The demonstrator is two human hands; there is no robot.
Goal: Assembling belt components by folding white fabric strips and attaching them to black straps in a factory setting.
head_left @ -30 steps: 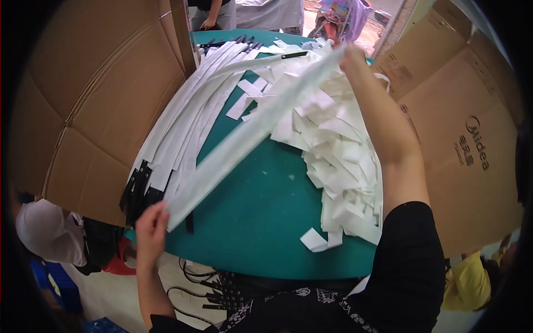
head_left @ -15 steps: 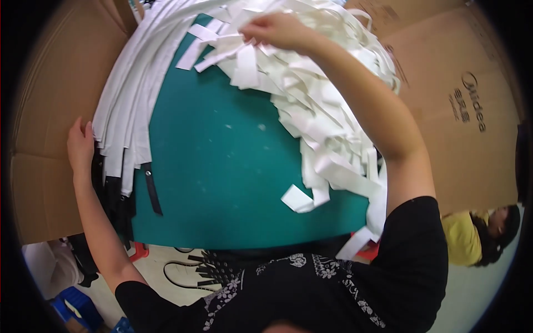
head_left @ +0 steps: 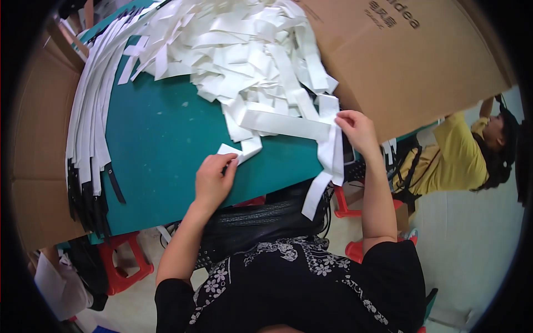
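Observation:
A large heap of loose white fabric strips (head_left: 239, 61) covers the far and right part of a green tabletop (head_left: 161, 150). Near the front edge, my left hand (head_left: 214, 180) pinches the folded end of a white strip (head_left: 252, 146) between thumb and fingers. At the heap's right side, my right hand (head_left: 358, 130) has its thumb and fingers closed on another white strip (head_left: 331, 147), which hangs over the table's edge. Long white strips with black ends (head_left: 86, 122) lie side by side along the left edge, away from both hands.
Cardboard panels stand on the left (head_left: 44, 144) and right (head_left: 411, 61) of the table. Black strips (head_left: 255, 219) lie between me and the table. Red stools (head_left: 125, 263) stand below. A person in yellow (head_left: 458, 150) is at the right.
My left hand has left the black-ended strips and come to the front of the heap. My right hand has come back from the far side to the right edge. The view has shifted right.

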